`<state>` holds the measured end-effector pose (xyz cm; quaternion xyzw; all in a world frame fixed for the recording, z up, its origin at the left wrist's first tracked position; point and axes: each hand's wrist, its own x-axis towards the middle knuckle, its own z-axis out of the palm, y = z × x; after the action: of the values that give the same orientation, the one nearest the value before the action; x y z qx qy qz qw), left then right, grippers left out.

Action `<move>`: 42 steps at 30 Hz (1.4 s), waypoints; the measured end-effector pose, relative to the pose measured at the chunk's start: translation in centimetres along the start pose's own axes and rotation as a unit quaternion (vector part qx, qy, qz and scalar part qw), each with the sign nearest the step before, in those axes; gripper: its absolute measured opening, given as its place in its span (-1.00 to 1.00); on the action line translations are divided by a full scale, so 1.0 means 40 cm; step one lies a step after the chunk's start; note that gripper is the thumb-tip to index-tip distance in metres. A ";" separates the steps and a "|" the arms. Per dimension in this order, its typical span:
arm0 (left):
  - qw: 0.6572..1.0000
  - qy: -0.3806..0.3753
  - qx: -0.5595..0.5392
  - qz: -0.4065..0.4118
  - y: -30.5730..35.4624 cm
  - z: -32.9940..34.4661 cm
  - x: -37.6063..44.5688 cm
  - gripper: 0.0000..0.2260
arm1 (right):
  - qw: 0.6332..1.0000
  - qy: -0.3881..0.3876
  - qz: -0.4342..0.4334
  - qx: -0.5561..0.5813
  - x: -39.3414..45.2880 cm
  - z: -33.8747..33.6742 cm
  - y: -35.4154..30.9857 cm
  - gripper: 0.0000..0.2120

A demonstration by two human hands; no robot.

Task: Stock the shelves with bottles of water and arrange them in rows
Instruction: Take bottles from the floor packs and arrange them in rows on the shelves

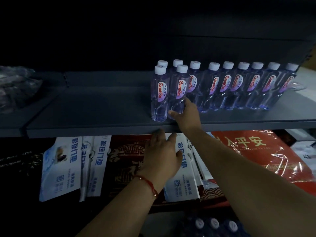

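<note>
Several clear water bottles (227,86) with white caps and red-and-purple labels stand in a row along the dark grey shelf (95,115), from the middle to the right end. Two more bottles stand in front at the row's left end. My right hand (187,115) wraps the base of the right one of these, the front bottle (178,89), thumb in front and fingers behind it. The left front bottle (159,93) stands free beside it. My left hand (162,154) hovers below the shelf's front edge with fingers spread and nothing in it. A red string bracelet sits on that wrist.
A crumpled plastic wrap (15,86) lies at the shelf's far left. Below the shelf lie white-and-blue packaged mats (63,166), a dark patterned mat (126,158) and a red wrapped mat (259,151). A pack of capped bottles (215,224) shows at the bottom edge.
</note>
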<state>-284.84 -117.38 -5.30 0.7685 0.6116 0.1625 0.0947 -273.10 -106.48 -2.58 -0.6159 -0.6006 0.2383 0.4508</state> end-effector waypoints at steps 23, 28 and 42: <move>0.949 -0.169 0.145 0.222 0.265 0.291 -0.191 -0.42 | 0.895 -0.189 0.129 -0.382 -0.636 -0.437 0.476 -0.30; 0.913 -0.217 0.213 0.273 0.327 0.418 -0.251 -0.50 | 0.870 -0.206 0.174 -0.412 -0.760 -0.447 0.589 -0.28; 0.858 -0.285 0.308 0.297 0.442 0.689 -0.192 -0.56 | 0.854 -0.169 0.346 -0.350 -0.829 -0.431 0.792 -0.30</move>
<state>-260.23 -127.51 -25.86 0.9161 0.3198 -0.2399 -0.0299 -247.52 -138.74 -29.19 -0.8511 -0.4597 0.2530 -0.0146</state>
